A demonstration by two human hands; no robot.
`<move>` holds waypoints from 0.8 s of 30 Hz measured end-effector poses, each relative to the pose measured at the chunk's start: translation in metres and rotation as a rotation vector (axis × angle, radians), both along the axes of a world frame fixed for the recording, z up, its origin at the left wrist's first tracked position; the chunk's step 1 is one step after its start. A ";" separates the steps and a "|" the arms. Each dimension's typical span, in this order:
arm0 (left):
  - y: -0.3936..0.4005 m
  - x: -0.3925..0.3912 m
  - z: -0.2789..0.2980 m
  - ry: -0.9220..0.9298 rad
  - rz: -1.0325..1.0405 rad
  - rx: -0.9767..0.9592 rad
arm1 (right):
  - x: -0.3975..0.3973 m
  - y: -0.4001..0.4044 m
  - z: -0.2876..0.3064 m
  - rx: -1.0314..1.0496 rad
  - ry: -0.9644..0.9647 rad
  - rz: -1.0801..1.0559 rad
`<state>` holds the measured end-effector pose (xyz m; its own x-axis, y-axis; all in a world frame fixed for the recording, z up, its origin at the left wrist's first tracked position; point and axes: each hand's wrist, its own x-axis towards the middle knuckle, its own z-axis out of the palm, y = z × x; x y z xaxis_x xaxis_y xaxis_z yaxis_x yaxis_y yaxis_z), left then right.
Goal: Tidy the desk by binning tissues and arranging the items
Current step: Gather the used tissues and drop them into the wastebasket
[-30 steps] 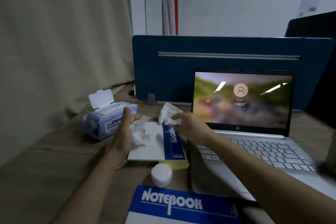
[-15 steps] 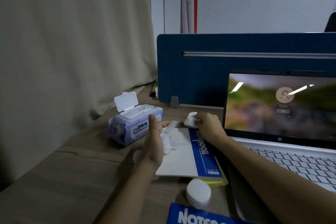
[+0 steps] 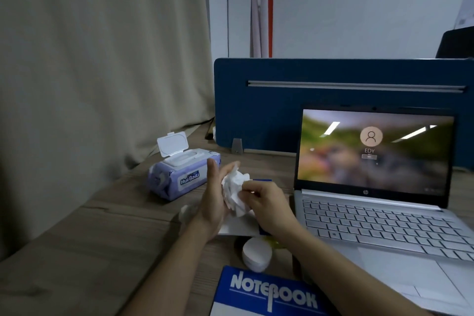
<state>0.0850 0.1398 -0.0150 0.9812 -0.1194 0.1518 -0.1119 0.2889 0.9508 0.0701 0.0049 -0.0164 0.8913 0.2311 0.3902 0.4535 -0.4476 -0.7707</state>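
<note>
Tissue wad: light, soft, crushable; grip anywhere. Right hand pinches it at 3 o'clock. Left hand, fingers straight, presses opposite.

Both forearms reach forward above the desk. The left hand stands upright, fingers straight, palm facing the right hand, whose fingers curl.

White crumpled tissue. Lavender wipes pack w/ white lid. Blue notebook, white lettering. Silver laptop, blurred green/orange screen. Wood-grain brown counter. Navy divider. Beige curtain.
</note>
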 end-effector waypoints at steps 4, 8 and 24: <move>0.001 0.000 -0.004 0.021 -0.044 -0.026 | 0.005 0.008 0.001 0.119 0.032 -0.158; 0.003 0.004 -0.009 0.054 -0.032 -0.014 | 0.009 0.010 -0.005 0.097 0.027 -0.288; 0.088 0.006 0.020 -0.051 0.506 -0.135 | 0.001 0.038 0.010 -0.381 0.048 0.140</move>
